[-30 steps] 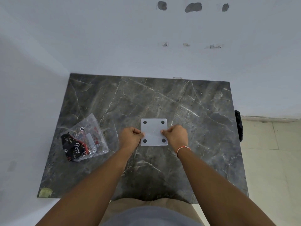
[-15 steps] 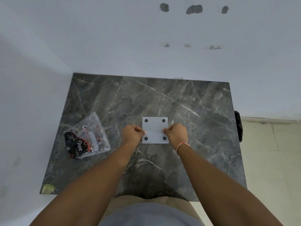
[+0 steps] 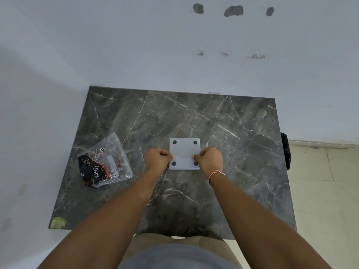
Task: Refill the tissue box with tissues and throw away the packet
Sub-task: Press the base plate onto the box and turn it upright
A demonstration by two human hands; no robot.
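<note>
Left of the tissue box point(image 3: 184, 152) both curled hands grip lies the packet point(image 3: 104, 162)

So the count: one dark marble bench point(image 3: 223, 133), one white tissue box point(image 3: 184, 150) flipped bottom-up with four black feet, one clear tissue packet point(image 3: 104, 162), two hands, left point(image 3: 157, 159) and right point(image 3: 210, 159), and one wrist thread point(image 3: 215, 173).

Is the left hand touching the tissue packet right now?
Apart. The head view shows bare dark tabletop between the left hand, which grips the white box, and the tissue packet.
</note>
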